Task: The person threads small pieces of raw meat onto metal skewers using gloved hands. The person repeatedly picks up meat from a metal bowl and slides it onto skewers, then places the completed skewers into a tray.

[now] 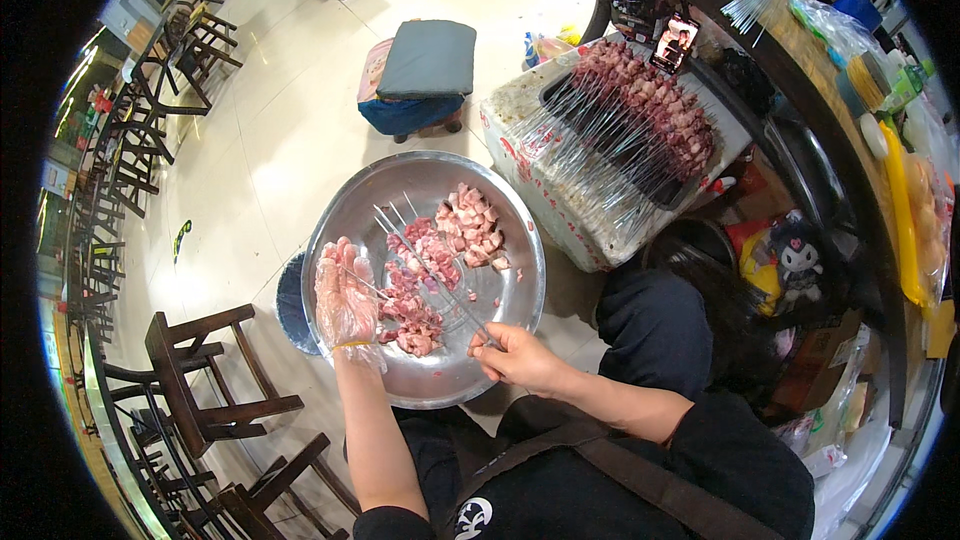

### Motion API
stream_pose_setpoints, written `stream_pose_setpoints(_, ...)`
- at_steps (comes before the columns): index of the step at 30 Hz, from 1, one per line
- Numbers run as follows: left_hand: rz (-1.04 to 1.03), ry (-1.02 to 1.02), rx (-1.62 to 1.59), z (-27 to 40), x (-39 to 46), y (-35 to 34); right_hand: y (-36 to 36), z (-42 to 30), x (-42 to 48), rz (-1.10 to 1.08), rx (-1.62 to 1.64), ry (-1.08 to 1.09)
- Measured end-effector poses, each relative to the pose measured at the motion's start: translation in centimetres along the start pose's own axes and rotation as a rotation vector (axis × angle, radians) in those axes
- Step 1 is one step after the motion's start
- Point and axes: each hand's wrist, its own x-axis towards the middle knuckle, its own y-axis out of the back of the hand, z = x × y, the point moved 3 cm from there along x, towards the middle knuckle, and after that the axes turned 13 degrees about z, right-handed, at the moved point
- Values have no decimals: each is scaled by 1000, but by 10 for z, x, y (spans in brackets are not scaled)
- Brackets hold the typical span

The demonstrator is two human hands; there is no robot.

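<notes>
A large steel basin (525,240) sits before me with pink cubed meat (469,221) at its upper right and darker red meat pieces (420,262) down its middle. My left hand (346,300), in a clear plastic glove with a yellow band at the wrist, is palm up over the basin's left side; a thin metal skewer crosses it, and whether the fingers hold it I cannot tell. My bare right hand (510,352) grips several metal skewers (427,262) at their lower ends, their tips pointing up and left over the meat.
On a white foam box (555,202) to the right, a black tray holds many loaded meat skewers (645,105), with a phone (675,43) behind. A cushioned stool (427,60) stands beyond the basin. Wooden stools (180,382) are at the left; a cluttered table edge (810,52) curves along the right.
</notes>
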Motion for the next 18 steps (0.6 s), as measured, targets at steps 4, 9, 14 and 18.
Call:
stream_pose_setpoints(4, -48, 23, -53, 3, 1, 1, -1, 2, 2, -25, -4, 22)
stream_pose_setpoints(9, -53, 33, -81, 5, 2, 1, 1, 3, 3, -40, -18, 25)
stream_pose_setpoints(14, -51, 46, -85, 6, 2, -2, 2, 4, 4, -43, -6, 23)
stream_pose_setpoints(18, -61, 33, -66, 6, 3, -1, 0, 5, 4, -34, 15, 40)
